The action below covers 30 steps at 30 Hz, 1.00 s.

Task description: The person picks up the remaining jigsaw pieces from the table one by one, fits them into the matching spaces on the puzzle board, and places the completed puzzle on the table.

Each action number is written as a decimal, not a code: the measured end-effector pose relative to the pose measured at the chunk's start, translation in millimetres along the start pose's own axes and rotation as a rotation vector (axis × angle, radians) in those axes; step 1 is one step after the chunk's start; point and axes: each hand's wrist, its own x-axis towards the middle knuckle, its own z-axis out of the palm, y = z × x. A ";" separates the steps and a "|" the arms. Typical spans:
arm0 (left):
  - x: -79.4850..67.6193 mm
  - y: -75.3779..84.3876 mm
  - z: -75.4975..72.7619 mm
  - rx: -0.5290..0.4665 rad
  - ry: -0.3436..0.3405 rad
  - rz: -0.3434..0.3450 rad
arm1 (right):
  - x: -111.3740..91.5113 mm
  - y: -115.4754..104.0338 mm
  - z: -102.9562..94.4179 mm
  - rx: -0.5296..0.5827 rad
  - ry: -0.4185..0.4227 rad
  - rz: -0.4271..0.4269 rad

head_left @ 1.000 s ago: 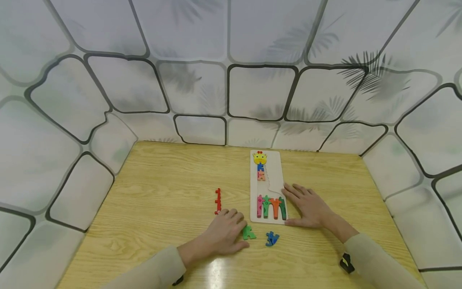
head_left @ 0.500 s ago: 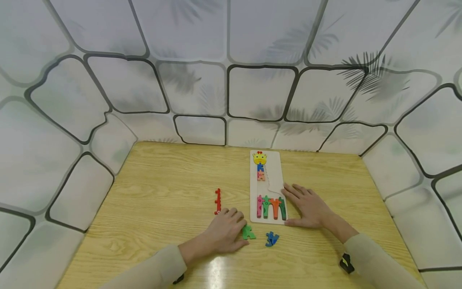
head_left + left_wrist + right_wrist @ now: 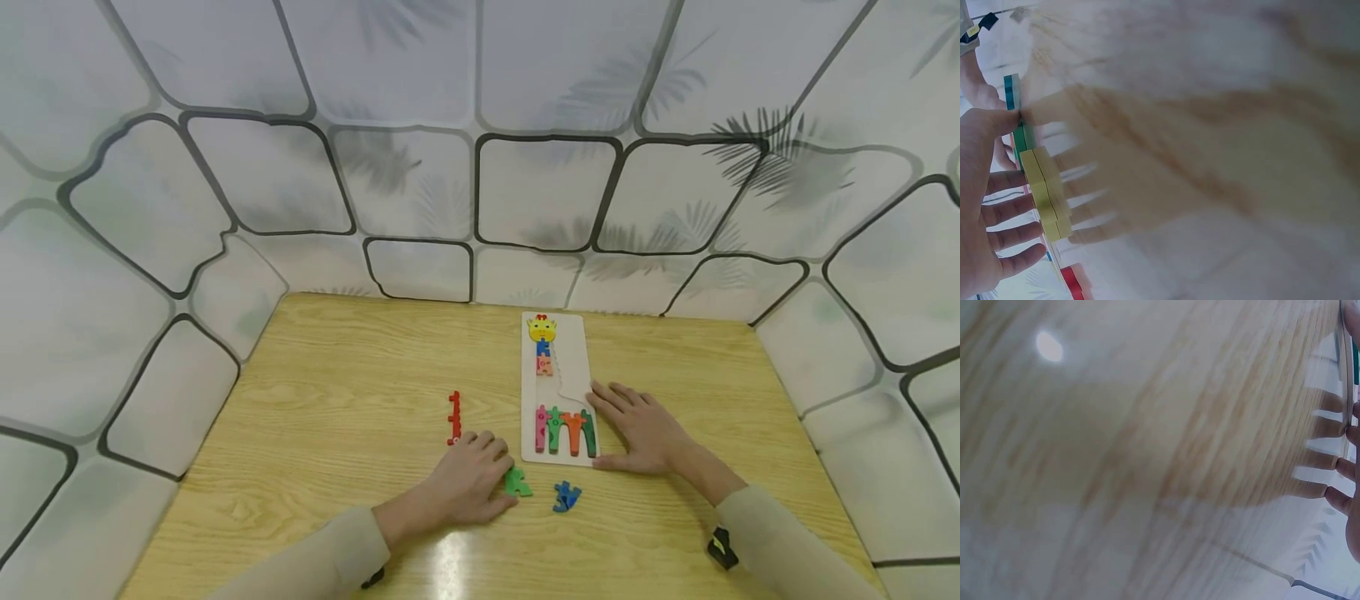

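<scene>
Seen lying under the left hand: a yellow block, stretched lengthwise across nearly straight, parted fingers; cannot tell whether firmly touched. Set between both hands but nearer the right hand, spread along its edge: a puzzle board, pointing lengthwise away.

Soft light leaves a white glare on the tabletop, and both wrist views look hazy.
</scene>
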 end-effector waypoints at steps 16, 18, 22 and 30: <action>3.5 -1.7 0.2 -0.035 -0.024 0.000 | -0.7 1.4 2.3 0.005 -0.017 0.013; 3.5 -1.9 0.1 -0.038 -0.029 0.000 | -0.7 1.6 2.1 0.004 -0.018 0.013; 3.7 -2.4 -0.3 -0.036 -0.039 0.000 | -0.8 2.0 2.3 0.002 -0.019 0.012; 4.6 -5.3 -1.5 -0.049 -0.041 -0.003 | -0.7 1.0 1.0 0.008 -0.020 0.014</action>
